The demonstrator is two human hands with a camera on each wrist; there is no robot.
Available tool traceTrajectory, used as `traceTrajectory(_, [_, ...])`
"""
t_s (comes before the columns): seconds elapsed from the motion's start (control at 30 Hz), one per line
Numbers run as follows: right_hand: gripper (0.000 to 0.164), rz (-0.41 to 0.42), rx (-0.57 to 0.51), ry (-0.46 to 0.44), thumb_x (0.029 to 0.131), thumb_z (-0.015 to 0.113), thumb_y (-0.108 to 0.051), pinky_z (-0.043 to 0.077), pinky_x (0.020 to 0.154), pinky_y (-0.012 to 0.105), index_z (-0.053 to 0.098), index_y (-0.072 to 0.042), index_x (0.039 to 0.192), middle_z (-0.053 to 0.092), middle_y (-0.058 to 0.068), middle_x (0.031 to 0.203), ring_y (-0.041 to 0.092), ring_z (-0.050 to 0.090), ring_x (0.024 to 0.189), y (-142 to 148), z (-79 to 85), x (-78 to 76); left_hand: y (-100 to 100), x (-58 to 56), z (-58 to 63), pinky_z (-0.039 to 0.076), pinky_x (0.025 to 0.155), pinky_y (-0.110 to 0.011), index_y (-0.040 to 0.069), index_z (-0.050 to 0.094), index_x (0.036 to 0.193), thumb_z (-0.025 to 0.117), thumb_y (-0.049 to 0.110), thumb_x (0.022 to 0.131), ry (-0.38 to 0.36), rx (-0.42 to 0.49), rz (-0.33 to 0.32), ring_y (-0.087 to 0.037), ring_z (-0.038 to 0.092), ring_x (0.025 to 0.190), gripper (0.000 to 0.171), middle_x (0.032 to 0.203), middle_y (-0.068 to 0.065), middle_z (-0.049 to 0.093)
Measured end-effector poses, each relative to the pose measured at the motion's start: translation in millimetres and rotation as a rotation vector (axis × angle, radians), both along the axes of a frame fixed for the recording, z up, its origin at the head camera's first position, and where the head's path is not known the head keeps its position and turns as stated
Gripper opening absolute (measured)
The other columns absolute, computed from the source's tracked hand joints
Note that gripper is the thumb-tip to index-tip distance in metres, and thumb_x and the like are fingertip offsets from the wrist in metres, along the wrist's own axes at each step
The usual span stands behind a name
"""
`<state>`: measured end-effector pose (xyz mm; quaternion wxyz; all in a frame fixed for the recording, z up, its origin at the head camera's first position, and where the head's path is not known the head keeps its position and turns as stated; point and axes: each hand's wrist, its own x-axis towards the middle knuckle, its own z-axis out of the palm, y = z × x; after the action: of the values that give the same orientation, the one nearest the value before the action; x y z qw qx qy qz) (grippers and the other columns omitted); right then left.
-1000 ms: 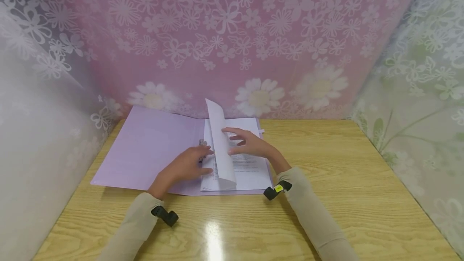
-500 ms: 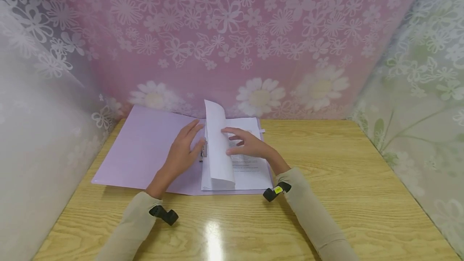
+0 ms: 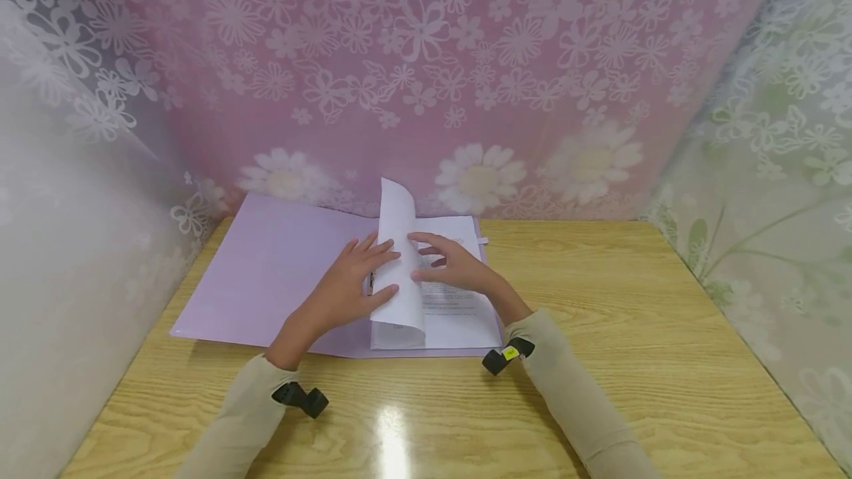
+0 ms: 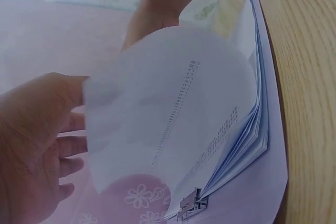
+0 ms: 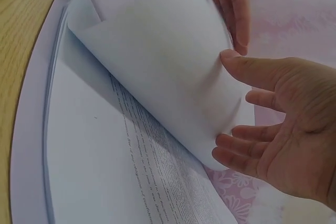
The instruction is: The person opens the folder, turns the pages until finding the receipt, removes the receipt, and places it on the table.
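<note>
A lilac ring binder [image 3: 279, 257] lies spread on the table, a stack of printed pages [image 3: 459, 330] in its right half. Above the stack a white sheet [image 3: 398, 205] stands up and curls toward the left. My left hand [image 3: 346, 279] reaches the sheet from the left, fingers spread and fairly straight, fingertips at its edge. From the other side my right hand [image 3: 459, 265] touches the curled sheet with its thumb [image 5: 252, 71] and fingertips, the fingers only slightly bent. The metal clip [image 4: 191, 203] at the spine shows in the left wrist view; in the head view the left hand mostly hides it.
The binder rests near the back of the wooden table [image 3: 632, 331], close to the pink flowered backdrop [image 3: 426, 94]. A pale flowered curtain [image 3: 779, 205] hangs at the right. Black wrist cameras sit on both sleeves.
My left hand went up beside the clip, then came right onto the raised sheet. The sheet's lower edge has lifted. My right hand has hardly moved.
</note>
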<state>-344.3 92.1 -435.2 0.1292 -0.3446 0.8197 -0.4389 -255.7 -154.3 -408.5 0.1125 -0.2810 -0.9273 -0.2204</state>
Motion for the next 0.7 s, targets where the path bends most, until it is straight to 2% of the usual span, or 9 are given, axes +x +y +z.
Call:
traceTrajectory(0.23, [0.074, 0.005, 0.011, -0.014, 0.095, 0.074, -0.025, 0.05, 0.109, 0.052, 0.036, -0.017, 0.159, 0.035, 0.01, 0.165, 0.037, 0.05, 0.141, -5, -2.5, 3.2, -4, 2.8, 1.4, 0.023, 0.122, -0.067, 0.008, 0.059, 0.143, 0.07, 0.025, 0.094, -0.03, -0.075, -0.019, -0.04, 0.032, 0.153, 0.052, 0.155, -0.015, 0.05])
traceTrajectory(0.47, [0.073, 0.025, 0.017, -0.012, 0.096, 0.073, -0.023, 0.051, 0.109, 0.051, 0.037, -0.012, 0.158, 0.037, 0.011, 0.164, 0.037, 0.05, 0.142, -10, -6.4, 5.7, -6, 2.3, -3.4, 0.024, 0.122, -0.065, 0.007, 0.055, 0.147, 0.058, 0.013, 0.099, -0.143, -0.095, -0.043, -0.04, 0.033, 0.152, 0.048, 0.158, -0.017, 0.045])
traceTrajectory(0.57, [0.073, 0.042, 0.026, -0.02, 0.096, 0.073, -0.021, 0.05, 0.11, 0.05, 0.037, -0.01, 0.158, 0.037, 0.011, 0.164, 0.036, 0.049, 0.143, -13, -8.4, 5.7, -7, 1.0, -7.0, 0.023, 0.124, -0.063, 0.008, 0.053, 0.148, 0.057, 0.016, 0.101, -0.197, -0.088, -0.042, -0.04, 0.032, 0.152, 0.048, 0.159, -0.017, 0.043])
traceTrajectory(0.7, [0.071, 0.072, 0.032, -0.032, 0.097, 0.071, -0.021, 0.05, 0.11, 0.049, 0.037, -0.008, 0.158, 0.039, 0.013, 0.163, 0.036, 0.05, 0.142, -16, -10.6, 7.1, -8, -0.9, -12.6, 0.023, 0.124, -0.063, 0.011, 0.052, 0.149, 0.061, 0.031, 0.102, -0.238, -0.097, -0.017, -0.041, 0.032, 0.152, 0.053, 0.161, -0.018, 0.041])
